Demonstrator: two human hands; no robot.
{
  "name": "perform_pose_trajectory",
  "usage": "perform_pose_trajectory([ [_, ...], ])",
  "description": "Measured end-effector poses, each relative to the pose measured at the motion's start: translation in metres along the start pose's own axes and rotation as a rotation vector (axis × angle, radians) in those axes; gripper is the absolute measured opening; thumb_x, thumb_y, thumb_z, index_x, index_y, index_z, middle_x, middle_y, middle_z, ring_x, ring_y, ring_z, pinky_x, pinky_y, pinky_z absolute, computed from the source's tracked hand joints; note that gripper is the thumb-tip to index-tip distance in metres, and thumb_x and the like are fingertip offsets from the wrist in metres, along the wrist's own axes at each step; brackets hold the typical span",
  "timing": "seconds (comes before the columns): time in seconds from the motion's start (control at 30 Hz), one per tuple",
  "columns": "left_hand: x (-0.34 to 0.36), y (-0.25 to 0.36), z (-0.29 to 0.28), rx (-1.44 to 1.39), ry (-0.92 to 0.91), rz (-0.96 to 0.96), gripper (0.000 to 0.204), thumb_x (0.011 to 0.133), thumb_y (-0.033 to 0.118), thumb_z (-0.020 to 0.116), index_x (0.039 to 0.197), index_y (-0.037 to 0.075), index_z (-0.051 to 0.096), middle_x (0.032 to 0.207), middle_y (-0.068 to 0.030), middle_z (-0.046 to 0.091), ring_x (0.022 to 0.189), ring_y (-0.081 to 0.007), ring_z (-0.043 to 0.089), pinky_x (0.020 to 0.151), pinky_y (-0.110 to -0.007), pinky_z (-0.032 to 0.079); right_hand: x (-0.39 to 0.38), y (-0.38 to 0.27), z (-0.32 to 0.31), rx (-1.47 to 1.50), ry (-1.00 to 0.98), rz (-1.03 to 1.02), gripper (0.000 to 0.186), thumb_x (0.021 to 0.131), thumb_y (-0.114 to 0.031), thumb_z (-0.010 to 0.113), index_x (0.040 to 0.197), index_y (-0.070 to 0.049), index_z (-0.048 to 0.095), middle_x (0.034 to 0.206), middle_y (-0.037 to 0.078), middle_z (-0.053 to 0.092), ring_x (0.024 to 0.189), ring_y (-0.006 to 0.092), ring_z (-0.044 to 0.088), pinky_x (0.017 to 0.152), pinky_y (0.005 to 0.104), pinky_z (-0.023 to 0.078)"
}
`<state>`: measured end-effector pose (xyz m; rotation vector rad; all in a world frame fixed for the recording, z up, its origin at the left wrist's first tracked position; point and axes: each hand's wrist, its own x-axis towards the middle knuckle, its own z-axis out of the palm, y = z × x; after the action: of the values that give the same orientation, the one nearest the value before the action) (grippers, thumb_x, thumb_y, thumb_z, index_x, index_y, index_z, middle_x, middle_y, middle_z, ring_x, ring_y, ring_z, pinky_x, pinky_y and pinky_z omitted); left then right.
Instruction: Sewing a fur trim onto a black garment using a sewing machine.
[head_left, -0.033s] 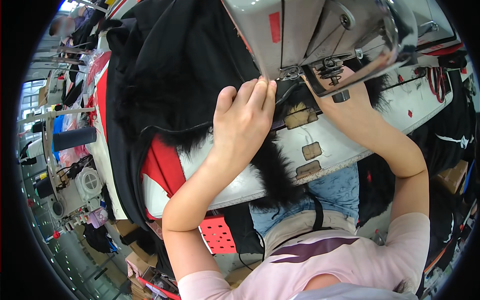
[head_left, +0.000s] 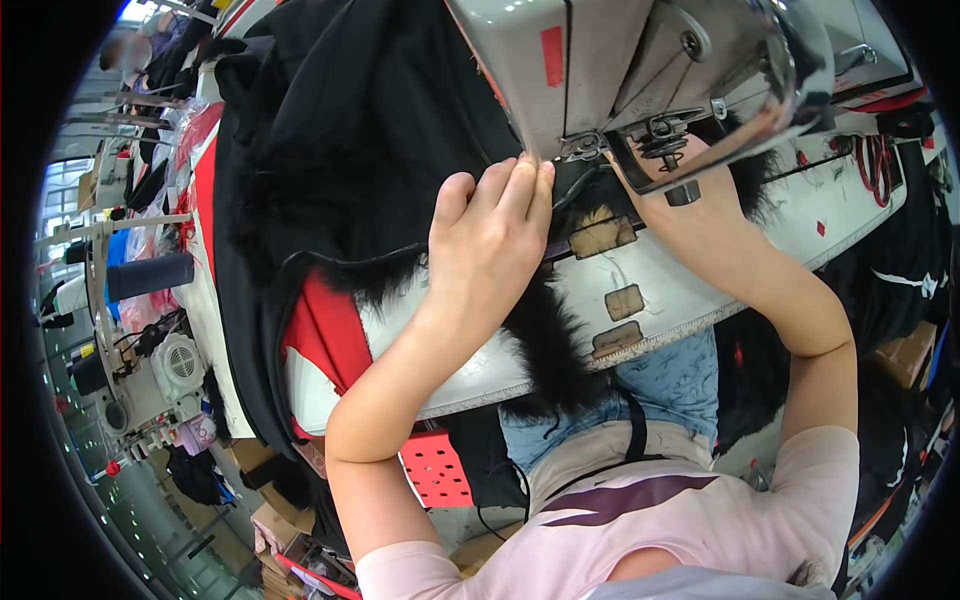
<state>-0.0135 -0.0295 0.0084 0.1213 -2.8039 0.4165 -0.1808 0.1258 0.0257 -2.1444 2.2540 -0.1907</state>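
My left hand is closed at the left of the sewing machine's presser foot, fingertips bunched on the black fabric. Beneath and beside it runs black fur trim, hanging over the front edge of the white table. My right hand lies right of the needle area, its fingers hidden behind the machine head. A thin black cord or piping curves between my hands.
Red fabric lies under the black cloth at the left. Worn patches mark the table's front. Another machine with a motor stands further left, near a blurred person. Red cords lie at the right; cardboard boxes sit below.
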Motion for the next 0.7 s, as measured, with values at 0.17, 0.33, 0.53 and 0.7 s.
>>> perform_pose_trajectory([
  [0.17, 0.006, -0.003, 0.005, -0.020, 0.065, -0.046, 0.017, 0.085, 0.013, 0.064, 0.100, 0.008, 0.070, 0.098, 0.0020, 0.062, 0.095, -0.0098, 0.058, 0.086, -0.031, 0.036, 0.007, -0.001, 0.013, 0.057, 0.433, 0.080, 0.016, 0.068, -0.008, 0.066, 0.084, -0.005, 0.067, 0.101, 0.008, 0.060, 0.088, 0.0289, 0.057, 0.073, 0.0409, 0.046],
  [0.33, 0.006, -0.005, 0.011, -0.030, 0.105, -0.021, 0.014, 0.085, 0.015, 0.064, 0.098, 0.010, 0.070, 0.097, 0.0030, 0.062, 0.093, -0.0096, 0.058, 0.083, -0.031, 0.037, 0.010, 0.003, 0.028, 0.515, 0.394, 0.273, 0.019, 0.071, -0.007, 0.066, 0.090, -0.007, 0.067, 0.098, 0.011, 0.059, 0.085, 0.0310, 0.057, 0.076, 0.0415, 0.047],
  [0.53, 0.004, -0.008, 0.003, -0.030, 0.157, -0.065, 0.025, 0.078, 0.014, 0.066, 0.103, 0.009, 0.068, 0.101, 0.0018, 0.063, 0.098, -0.0130, 0.058, 0.087, -0.032, 0.037, 0.011, 0.001, 0.012, 0.351, 0.435, 0.023, 0.019, 0.085, -0.016, 0.063, 0.100, -0.005, 0.066, 0.098, 0.013, 0.063, 0.093, 0.0332, 0.058, 0.081, 0.0398, 0.048],
  [0.7, 0.001, -0.014, 0.011, -0.213, 0.114, -0.071, 0.028, 0.077, 0.011, 0.065, 0.105, 0.009, 0.066, 0.106, -0.0010, 0.065, 0.103, -0.0164, 0.059, 0.089, -0.038, 0.042, 0.019, -0.004, -0.002, 0.752, 0.249, 0.209, 0.028, 0.096, -0.029, 0.059, 0.097, -0.001, 0.065, 0.099, 0.015, 0.066, 0.096, 0.0357, 0.060, 0.081, 0.0396, 0.048],
])
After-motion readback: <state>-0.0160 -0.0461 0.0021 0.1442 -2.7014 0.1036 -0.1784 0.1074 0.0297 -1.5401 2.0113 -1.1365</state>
